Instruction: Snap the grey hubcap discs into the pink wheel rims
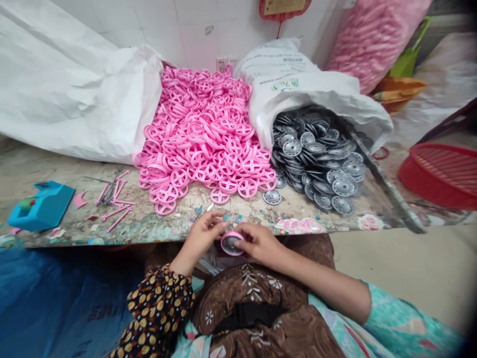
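My right hand (258, 242) pinches a small wheel (231, 244) with a pink rim and a grey disc face, just off the table's front edge and above my lap. Close to the wheel's left side is my left hand (202, 239). Its fingers are half bent, with thumb and forefinger apart, and nothing shows between them. Across the table lies a big heap of pink spoked rings (208, 134). Grey discs (320, 164) spill from the mouth of a white sack (298, 82) to the right of that heap.
A blue tape dispenser (46, 206) and pink rods (118, 199) lie at the left of the worn table (201, 219). Behind them is a large white sack (70, 89). At right are a dark bar (387, 186), a red basket (439, 174) and flat pink pieces (298, 226).
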`<action>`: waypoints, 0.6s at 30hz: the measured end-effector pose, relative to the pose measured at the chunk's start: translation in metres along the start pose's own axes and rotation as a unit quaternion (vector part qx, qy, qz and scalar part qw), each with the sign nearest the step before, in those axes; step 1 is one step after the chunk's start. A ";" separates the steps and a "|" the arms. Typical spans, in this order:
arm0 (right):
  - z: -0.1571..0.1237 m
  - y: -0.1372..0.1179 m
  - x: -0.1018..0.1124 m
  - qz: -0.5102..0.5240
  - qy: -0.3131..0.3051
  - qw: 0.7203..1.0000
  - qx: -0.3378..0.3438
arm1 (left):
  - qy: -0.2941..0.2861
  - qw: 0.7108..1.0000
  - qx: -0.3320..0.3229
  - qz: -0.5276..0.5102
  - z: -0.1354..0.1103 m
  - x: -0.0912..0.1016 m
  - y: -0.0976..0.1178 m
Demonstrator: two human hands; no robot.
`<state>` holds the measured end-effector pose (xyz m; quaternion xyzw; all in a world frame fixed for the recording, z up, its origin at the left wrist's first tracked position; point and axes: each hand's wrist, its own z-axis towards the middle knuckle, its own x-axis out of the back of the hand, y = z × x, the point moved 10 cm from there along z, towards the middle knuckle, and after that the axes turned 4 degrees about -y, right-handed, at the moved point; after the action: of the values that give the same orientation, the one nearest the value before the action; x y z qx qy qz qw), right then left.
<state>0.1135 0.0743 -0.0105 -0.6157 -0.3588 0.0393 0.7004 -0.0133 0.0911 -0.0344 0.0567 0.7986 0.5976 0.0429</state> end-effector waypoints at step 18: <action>0.006 0.064 0.147 -0.373 0.231 0.879 -0.188 | 0.130 0.821 -0.255 0.494 0.036 0.008 0.054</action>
<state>0.2433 0.1673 -0.0007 -0.5482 -0.3904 -0.4364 0.5971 -0.0142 0.1420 0.0073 0.3524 0.4809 0.7230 -0.3490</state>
